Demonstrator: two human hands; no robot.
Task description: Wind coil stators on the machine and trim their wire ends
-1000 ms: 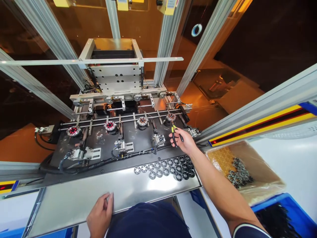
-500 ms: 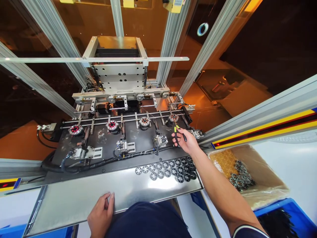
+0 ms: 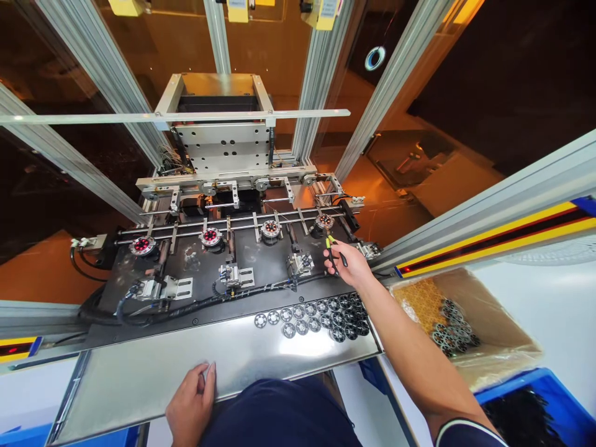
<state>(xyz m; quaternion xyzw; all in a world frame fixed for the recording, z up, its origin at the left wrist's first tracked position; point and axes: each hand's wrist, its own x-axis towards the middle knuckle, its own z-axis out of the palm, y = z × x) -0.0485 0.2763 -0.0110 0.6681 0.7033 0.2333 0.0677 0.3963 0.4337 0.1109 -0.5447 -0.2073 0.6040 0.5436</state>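
Observation:
My right hand [image 3: 350, 263] grips a pair of pliers [image 3: 330, 247] with black and yellow-green handles. The jaws reach the rightmost round motor part [image 3: 325, 221], which sits on its fixture with copper coils showing; the tips are too small to make out clearly. My left hand [image 3: 192, 397] lies at the front edge of the metal tray [image 3: 139, 379], fingers curled in and thumb against them, with nothing seen in it. Black and silver spoked discs [image 3: 314, 324] lie in rows on the tray's right half.
More round parts sit on fixtures to the left: one [image 3: 270, 229], another [image 3: 211, 236] and a third [image 3: 143, 246]. Behind them stands the machine head [image 3: 223, 146]. A cardboard box [image 3: 500, 310] of discs and a blue bin [image 3: 559, 403] of black pieces are at right.
The camera view has tilted slightly. My right hand stays at the rightmost round part with the pliers, and my left hand has not visibly moved on the tray.

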